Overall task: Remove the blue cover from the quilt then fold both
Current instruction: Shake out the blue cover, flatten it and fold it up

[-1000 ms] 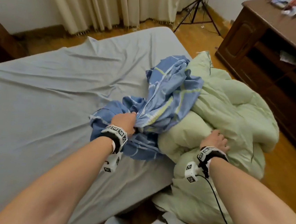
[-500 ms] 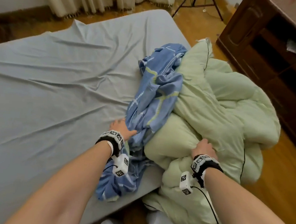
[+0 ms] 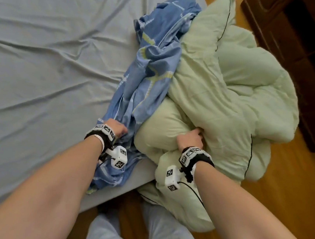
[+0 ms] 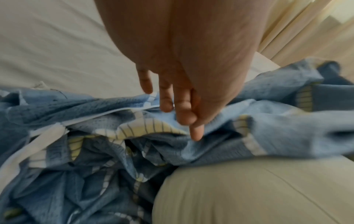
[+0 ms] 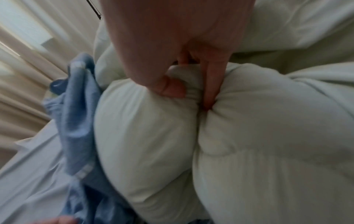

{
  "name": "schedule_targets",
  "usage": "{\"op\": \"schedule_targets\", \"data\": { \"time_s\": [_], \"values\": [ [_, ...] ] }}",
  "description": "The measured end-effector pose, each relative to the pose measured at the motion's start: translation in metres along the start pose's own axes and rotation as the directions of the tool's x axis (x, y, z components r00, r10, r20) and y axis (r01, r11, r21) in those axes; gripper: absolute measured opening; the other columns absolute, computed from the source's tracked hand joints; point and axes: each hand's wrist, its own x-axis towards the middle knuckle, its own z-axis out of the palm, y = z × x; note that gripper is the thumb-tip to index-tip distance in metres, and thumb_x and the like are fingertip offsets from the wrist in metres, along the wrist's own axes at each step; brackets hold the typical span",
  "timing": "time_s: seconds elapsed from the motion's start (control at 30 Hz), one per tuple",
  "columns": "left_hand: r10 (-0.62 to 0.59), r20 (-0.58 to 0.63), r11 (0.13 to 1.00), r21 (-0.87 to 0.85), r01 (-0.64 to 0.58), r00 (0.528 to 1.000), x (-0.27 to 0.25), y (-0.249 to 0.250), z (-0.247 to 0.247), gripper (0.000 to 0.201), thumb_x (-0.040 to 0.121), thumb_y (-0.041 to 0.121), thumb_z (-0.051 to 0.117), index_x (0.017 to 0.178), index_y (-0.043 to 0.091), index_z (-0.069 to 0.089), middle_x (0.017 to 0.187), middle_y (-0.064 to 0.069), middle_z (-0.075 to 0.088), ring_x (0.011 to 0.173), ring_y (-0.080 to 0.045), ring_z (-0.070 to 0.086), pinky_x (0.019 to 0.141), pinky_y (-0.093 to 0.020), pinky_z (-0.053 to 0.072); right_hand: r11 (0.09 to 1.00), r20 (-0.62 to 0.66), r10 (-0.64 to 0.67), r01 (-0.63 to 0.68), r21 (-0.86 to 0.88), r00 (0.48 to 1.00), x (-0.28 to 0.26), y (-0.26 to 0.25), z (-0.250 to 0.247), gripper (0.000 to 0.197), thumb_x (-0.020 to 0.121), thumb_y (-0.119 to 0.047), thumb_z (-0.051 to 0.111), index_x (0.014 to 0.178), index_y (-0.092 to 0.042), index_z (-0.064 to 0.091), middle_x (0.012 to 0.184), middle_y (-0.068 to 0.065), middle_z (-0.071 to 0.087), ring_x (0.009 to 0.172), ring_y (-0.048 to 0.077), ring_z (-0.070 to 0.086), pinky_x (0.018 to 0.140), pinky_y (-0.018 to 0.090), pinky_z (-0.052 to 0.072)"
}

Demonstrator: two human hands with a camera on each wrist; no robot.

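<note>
At the bed's near edge, our right hand (image 3: pixel 190 139) grips the green quilt (image 3: pixel 232 92), fingers dug into a fold; our left hand (image 3: pixel 115 128) rests loose-fingered on the blue cover (image 3: pixel 154 65) at nine o'clock of it. We should regrip low, pulling apart steadily.

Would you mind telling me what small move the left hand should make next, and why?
Probably close on the blue cover: the left hand only touches it with straight fingers, while the right hand already grips the quilt, so the two can be pulled apart.

Black wristbands (image 3: pixel 197 158) with white coded marker cubes (image 3: pixel 119 157), pale trousers (image 3: pixel 161 233)
</note>
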Motion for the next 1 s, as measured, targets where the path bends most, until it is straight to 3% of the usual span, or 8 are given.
{"op": "schedule_targets", "data": {
  "time_s": [0.17, 0.27, 0.4, 0.47, 0.63, 0.8, 0.9, 1.0],
  "values": [
    [-0.041, -0.221, 0.991, -0.135, 0.011, 0.975, -0.005, -0.023, -0.012, 0.047, 0.089, 0.031, 0.059, 0.134, 0.02, 0.057, 0.136, -0.014, 0.056, 0.128, -0.033, 0.048, 0.108, -0.035, 0.035, 0.998, 0.096, -0.047, 0.051, -0.04, 0.994, -0.02, -0.032, 0.025, 0.117, 0.062, -0.045, 0.081, 0.15, -0.023, 0.007, 0.155, 0.018, -0.002, 0.13, 0.049, 0.036, 0.106, 0.045, 0.035],
    [-0.155, -0.235, 0.961, -0.261, 0.091, 0.959, 0.017, -0.045, -0.009, 0.064, 0.083, 0.034, 0.061, 0.141, 0.011, 0.046, 0.144, -0.019, 0.046, 0.13, -0.04, 0.045, 0.109, -0.042, 0.036, 0.982, 0.069, -0.046, 0.057, -0.181, 0.997, -0.013, -0.036, 0.049, 0.11, 0.069, -0.045, 0.08, 0.15, -0.028, 0.008, 0.157, 0.021, -0.013, 0.126, 0.051, 0.04, 0.106, 0.047, 0.038],
    [-0.201, -0.149, 0.882, -0.458, 0.113, 0.968, 0.056, -0.065, 0.025, 0.067, 0.087, 0.039, 0.057, 0.14, 0.002, 0.037, 0.142, -0.024, 0.045, 0.125, -0.043, 0.048, 0.107, -0.046, 0.037, 0.985, -0.03, -0.018, 0.013, -0.172, 0.999, -0.001, -0.037, 0.07, 0.076, 0.082, -0.037, 0.07, 0.142, -0.026, 0.024, 0.16, 0.021, -0.01, 0.128, 0.047, 0.041, 0.106, 0.047, 0.036],
    [-0.21, -0.065, 0.843, -0.517, 0.147, 0.976, 0.059, -0.061, 0.036, 0.09, 0.084, 0.059, 0.053, 0.148, 0.001, 0.028, 0.148, -0.023, 0.039, 0.132, -0.041, 0.043, 0.111, -0.044, 0.033, 0.984, -0.05, -0.007, -0.002, -0.178, 0.999, 0.004, -0.036, 0.075, 0.072, 0.083, -0.036, 0.069, 0.14, -0.023, 0.026, 0.159, 0.02, -0.007, 0.13, 0.045, 0.041, 0.107, 0.047, 0.035],
    [0.001, 0.043, 0.877, -0.479, 0.02, 0.999, 0.047, -0.022, 0.045, 0.102, 0.071, 0.071, 0.066, 0.14, -0.001, 0.044, 0.138, -0.02, 0.051, 0.123, -0.035, 0.052, 0.098, -0.035, 0.044, 0.975, -0.038, -0.005, -0.004, -0.223, 0.999, 0.007, -0.034, 0.073, 0.071, 0.084, -0.033, 0.067, 0.139, -0.018, 0.026, 0.158, 0.02, 0.001, 0.127, 0.046, 0.042, 0.106, 0.046, 0.034],
    [0.281, 0.07, 0.858, -0.464, -0.218, 0.957, 0.016, 0.032, 0.042, 0.098, 0.038, 0.085, 0.07, 0.09, 0.003, 0.059, 0.087, -0.006, 0.063, 0.088, -0.023, 0.061, 0.083, -0.034, 0.051, 0.983, -0.002, -0.003, 0.002, -0.186, 1.0, 0.002, -0.034, 0.058, 0.073, 0.08, -0.033, 0.07, 0.137, -0.017, 0.027, 0.149, 0.017, 0.018, 0.126, 0.045, 0.042, 0.106, 0.045, 0.035],
    [0.286, 0.059, 0.851, -0.474, -0.226, 0.956, 0.043, 0.045, 0.056, 0.151, 0.019, 0.086, 0.076, 0.138, 0.0, 0.04, 0.135, -0.011, 0.053, 0.121, -0.027, 0.054, 0.104, -0.04, 0.045, 0.985, 0.007, -0.03, 0.031, -0.167, 1.0, 0.014, -0.024, 0.051, 0.071, 0.075, -0.03, 0.072, 0.132, -0.017, 0.031, 0.14, 0.016, 0.027, 0.123, 0.038, 0.045, 0.104, 0.042, 0.038],
    [0.215, -0.008, 0.858, -0.476, -0.192, 0.977, 0.039, 0.052, 0.056, 0.097, 0.047, 0.062, 0.088, 0.114, -0.001, 0.058, 0.112, -0.014, 0.066, 0.102, -0.028, 0.062, 0.089, -0.038, 0.052, 0.979, -0.008, -0.064, 0.061, -0.192, 0.998, 0.021, -0.011, 0.047, 0.069, 0.076, -0.032, 0.072, 0.132, -0.017, 0.034, 0.138, 0.016, 0.031, 0.124, 0.035, 0.045, 0.104, 0.043, 0.038]
  ]
}}
